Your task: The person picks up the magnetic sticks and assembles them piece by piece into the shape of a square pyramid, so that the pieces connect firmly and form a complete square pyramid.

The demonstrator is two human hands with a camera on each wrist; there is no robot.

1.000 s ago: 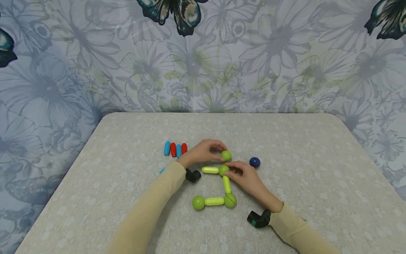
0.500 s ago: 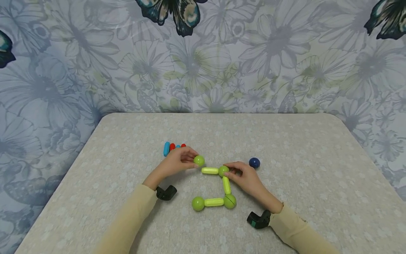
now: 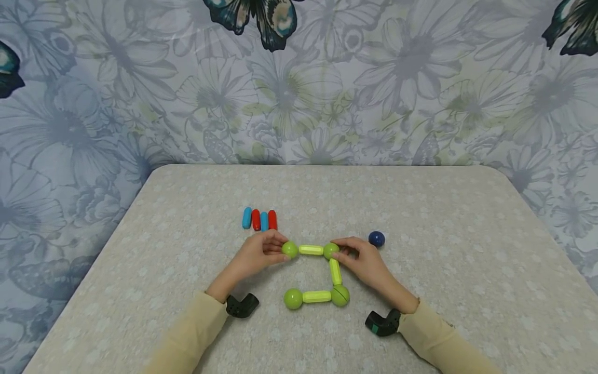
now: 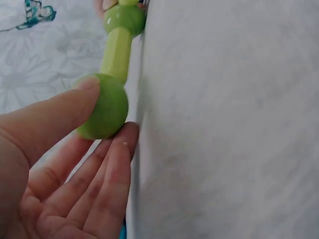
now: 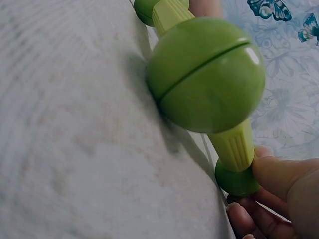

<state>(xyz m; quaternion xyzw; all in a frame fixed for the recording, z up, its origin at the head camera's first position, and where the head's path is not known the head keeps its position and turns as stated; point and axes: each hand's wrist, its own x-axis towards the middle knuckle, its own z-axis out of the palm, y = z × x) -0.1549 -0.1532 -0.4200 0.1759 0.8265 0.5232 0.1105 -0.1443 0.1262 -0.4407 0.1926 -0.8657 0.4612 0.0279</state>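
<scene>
My left hand (image 3: 256, 254) pinches a green ball (image 3: 289, 249) between thumb and fingers, right at the free end of a yellow-green rod (image 3: 311, 250). In the left wrist view that ball (image 4: 107, 109) meets the rod's end. At the rod's other end my right hand (image 3: 362, 261) pinches a second green ball (image 3: 330, 251). From there another rod (image 3: 335, 272) runs toward me to a corner ball with a dark seam (image 3: 340, 295). A near rod (image 3: 316, 296) leads left from it to one more green ball (image 3: 293, 298). Together they form a shape open on its left side.
Blue and red rods (image 3: 256, 219) lie in a row behind my left hand. A dark blue ball (image 3: 376, 239) sits beyond my right hand. Black wrist cameras (image 3: 242, 305) hang below both wrists. The patterned table (image 3: 444, 218) ends at a flowered wall covering.
My left hand has carried its green ball leftward from behind the right corner, then toward me to the free end of the far rod. The right hand keeps its place.
</scene>
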